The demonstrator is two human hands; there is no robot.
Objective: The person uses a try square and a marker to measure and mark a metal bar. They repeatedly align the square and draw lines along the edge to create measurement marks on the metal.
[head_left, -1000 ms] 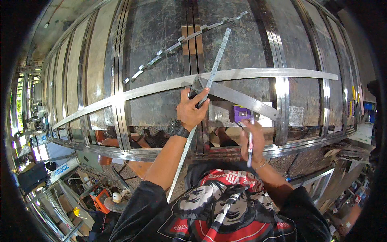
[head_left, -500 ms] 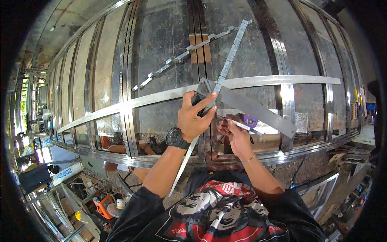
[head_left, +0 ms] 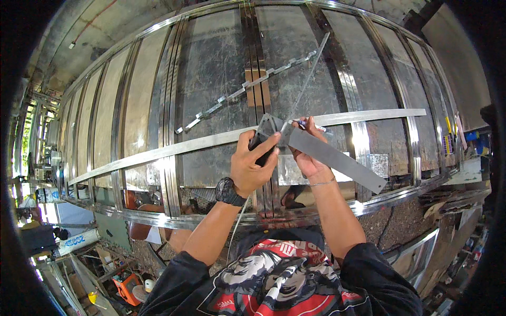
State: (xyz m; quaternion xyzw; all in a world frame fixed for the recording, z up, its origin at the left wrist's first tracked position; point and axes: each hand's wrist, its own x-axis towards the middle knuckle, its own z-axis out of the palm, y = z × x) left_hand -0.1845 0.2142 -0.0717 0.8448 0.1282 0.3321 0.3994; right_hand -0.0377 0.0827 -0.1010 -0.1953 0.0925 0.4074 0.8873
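My left hand (head_left: 255,163), with a black watch on the wrist, is closed around the dark stock of a square (head_left: 337,160). Its wide grey blade slants down to the right. A narrow metal strip (head_left: 311,73) passes through the same grip, seen nearly edge-on, its lower end hanging toward my lap. My right hand (head_left: 311,155) is beside the blade, partly hidden behind it. Between its fingers is a white marker pen (head_left: 318,128), close to where the strip meets the square.
Below lies a large frame of shiny metal tubes (head_left: 171,152) over dark panels. A long flat metal bar (head_left: 132,159) crosses it. Farther off rests a notched metal strip (head_left: 232,95). An orange-cased tool (head_left: 126,288) stands on the floor at lower left.
My right hand has moved up and behind the square's blade with the marker. The narrow strip has turned from its flat face to nearly edge-on. The purple tape measure no longer shows.
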